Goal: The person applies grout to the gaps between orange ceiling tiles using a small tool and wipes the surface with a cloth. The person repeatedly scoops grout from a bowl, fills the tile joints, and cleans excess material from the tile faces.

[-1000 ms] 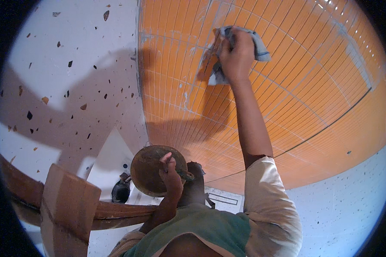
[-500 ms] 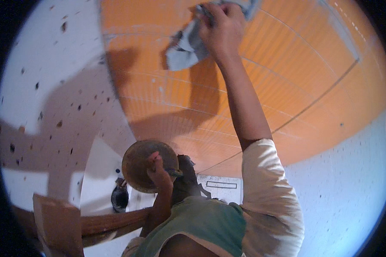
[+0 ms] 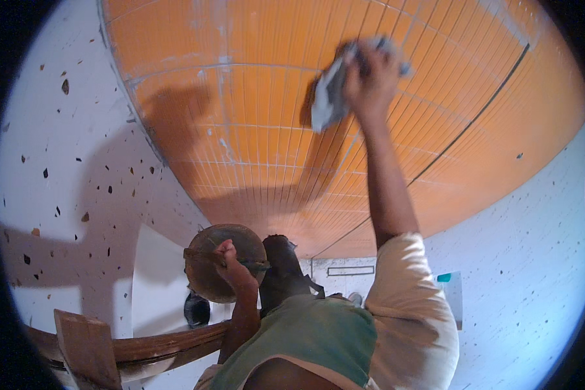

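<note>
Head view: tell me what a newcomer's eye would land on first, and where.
The bright orange tiled surface would probably strike first, sweeping across the upper middle and right. Near the top, right of centre, the right hand grips a crumpled grey cloth. Below, left of centre, the left hand holds a round brownish bowl.

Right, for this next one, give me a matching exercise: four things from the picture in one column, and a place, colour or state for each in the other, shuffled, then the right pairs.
Things:
1. Cloth
2. Pan
3. Tiles
4. Beam

Places, colours, states:
A. Orange, with lines between them
B. Long and brown, at the lower left
C. Bunched in the right hand
D. Round, partly covered by the left hand

Pairs: 1-C, 2-D, 3-A, 4-B
</note>
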Demonstrator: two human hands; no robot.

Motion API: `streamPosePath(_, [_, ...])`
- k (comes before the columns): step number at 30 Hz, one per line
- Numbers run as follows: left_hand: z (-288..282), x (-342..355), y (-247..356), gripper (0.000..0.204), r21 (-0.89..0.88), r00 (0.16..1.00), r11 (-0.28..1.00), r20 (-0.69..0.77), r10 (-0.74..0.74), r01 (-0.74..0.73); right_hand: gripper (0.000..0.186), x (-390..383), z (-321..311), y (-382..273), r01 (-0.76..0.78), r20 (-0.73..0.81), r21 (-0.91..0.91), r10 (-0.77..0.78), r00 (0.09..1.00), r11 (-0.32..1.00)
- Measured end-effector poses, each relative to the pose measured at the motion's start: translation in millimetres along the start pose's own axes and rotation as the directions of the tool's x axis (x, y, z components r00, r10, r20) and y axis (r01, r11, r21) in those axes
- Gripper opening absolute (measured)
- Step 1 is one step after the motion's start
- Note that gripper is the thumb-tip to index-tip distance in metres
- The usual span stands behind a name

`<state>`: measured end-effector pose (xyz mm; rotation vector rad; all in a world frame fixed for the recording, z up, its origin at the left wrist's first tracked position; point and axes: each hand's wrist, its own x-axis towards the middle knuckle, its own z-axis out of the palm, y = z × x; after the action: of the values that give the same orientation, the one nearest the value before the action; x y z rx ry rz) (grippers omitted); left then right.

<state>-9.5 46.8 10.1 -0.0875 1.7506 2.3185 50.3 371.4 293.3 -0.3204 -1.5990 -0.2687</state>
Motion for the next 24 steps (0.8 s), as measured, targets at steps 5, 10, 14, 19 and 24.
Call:
streamPosePath(5, [5.5, -9.6, 8.9, 0.018, 0.034, 0.993, 0.996, -0.093, -0.073, 0.077, 0.028, 0.2, -7.8, 17.9, -0.033, 0.006, 0.045, 0.033, 0.999, 0.998])
streamPosePath(10, [1.8, 3.3, -10.5, 0.031, -0.009, 1.000, 1.000, 0.002, 0.003, -0.003, 0.028, -166.6, -38.0, 12.5, -0.392, 0.329, 0.134, 0.332, 0.884, 0.910])
streamPosePath(14, [0.7, -2.3, 7.9, 0.033, 0.238, 0.986, 0.960, 0.109, 0.124, -0.147, 0.028, -124.6, -42.7, 52.7, -0.189, 0.133, 0.031, 0.183, 0.974, 0.981])
streamPosePath(19, [-17.4, 5.7, -11.1, 0.023, 0.169, 0.962, 0.947, 0.043, 0.268, -0.272, 0.038, -0.7, -79.6, 85.3, 0.006, -0.223, -0.238, -0.061, 0.973, 0.971])
streamPosePath(24, [9.6, -5.4, 12.1, 0.017, -0.051, 1.000, 0.999, -0.001, 0.019, -0.019, 0.053, -118.5, -76.1, 99.0, -0.257, -0.079, -0.141, 0.248, 0.966, 0.956])
